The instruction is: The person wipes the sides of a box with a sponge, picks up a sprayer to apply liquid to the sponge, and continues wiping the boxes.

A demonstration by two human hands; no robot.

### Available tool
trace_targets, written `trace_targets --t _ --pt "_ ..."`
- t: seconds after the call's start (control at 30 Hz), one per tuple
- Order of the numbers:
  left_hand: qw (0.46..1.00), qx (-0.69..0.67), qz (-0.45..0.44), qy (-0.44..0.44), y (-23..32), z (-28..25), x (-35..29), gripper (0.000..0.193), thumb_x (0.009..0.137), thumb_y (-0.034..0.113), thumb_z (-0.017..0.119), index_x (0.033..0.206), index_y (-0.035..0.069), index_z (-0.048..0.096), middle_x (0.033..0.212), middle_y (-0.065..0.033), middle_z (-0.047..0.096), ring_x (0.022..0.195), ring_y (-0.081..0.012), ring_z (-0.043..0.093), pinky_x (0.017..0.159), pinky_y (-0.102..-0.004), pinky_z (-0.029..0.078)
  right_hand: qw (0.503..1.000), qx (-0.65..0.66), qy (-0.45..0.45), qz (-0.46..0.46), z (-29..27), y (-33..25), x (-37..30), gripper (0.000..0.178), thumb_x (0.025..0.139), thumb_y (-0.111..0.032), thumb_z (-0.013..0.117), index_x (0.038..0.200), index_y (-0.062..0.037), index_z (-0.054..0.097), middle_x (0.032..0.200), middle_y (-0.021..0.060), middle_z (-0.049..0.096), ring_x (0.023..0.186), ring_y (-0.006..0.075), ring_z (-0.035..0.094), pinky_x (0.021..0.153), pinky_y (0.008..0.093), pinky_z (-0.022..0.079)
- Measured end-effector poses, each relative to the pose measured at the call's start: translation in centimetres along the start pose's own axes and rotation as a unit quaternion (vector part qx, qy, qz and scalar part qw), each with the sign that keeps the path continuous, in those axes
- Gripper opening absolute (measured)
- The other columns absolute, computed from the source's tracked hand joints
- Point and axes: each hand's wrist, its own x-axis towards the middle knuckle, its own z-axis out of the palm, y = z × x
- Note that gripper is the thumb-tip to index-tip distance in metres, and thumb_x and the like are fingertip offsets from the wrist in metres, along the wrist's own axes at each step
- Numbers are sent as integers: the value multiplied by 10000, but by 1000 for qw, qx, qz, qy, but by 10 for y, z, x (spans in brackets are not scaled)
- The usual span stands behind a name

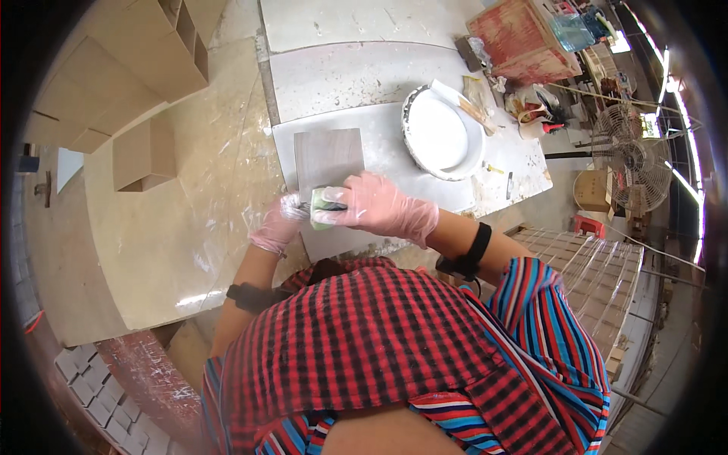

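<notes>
Both my hands wear thin, clear pinkish gloves smeared with white. My right hand (387, 208) is closed around a small pale green pad (326, 206), perhaps a sponge, with a dark part showing between its fingers. Close beside it, my left hand (274, 225) has its white-coated fingers bent together against the pad's left side; what they grip is hidden. Just beyond my hands a grey-brown rectangular board (330, 155) lies flat on a white-topped table (383, 121). A round basin (444, 133) of white liquid stands to the right, its rim crusted.
A flat tool with a wooden handle (474, 114) rests across the basin's rim. Open-ended cardboard boxes (144, 155) stand on the tan board surface at left. Farther right are a worn red box (523, 42), a large fan (633, 155) and stacked wrapped panels (591, 262).
</notes>
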Motion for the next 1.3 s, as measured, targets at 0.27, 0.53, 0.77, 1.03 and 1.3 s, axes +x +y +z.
trace_targets --t 0.27,0.53,0.77,1.03,1.3 --pt "993 -103 -49 -23 8 -1 -2 324 802 242 663 1060 52 614 941 -69 658 825 -142 595 742 -299 463 954 -181 169 168 -58 52 43 334 806 -242 582 1140 -232 589 1066 79 590 948 261 552 822 359 462" --pt "994 -102 -9 -37 2 0 -2 255 815 172 645 1047 68 633 963 -64 653 836 -127 592 758 -289 466 998 -55 4 -9 -33 6 49 279 830 -289 549 1080 -181 610 1093 98 572 960 293 557 827 380 458" --pt "943 -300 -44 -137 8 -32 5 409 785 142 650 1155 1 547 1071 -113 612 901 -170 590 844 -296 465 944 32 239 224 -62 75 42 362 822 -274 590 1089 -31 582 1030 140 605 924 305 584 837 365 449" --pt "776 -611 -138 -75 16 -7 64 352 889 218 451 1159 3 521 1071 -128 603 940 -233 607 835 -359 500 696 470 393 374 -15 53 -11 408 819 -206 599 1155 18 540 1023 91 596 892 141 559 790 243 449" --pt "640 -766 -6 -65 75 -16 53 412 914 267 408 1232 9 461 1229 -157 510 1133 -307 494 972 -454 399 546 639 482 249 -33 33 -36 401 846 -161 596 1198 7 505 1024 52 586 884 103 547 765 227 450"
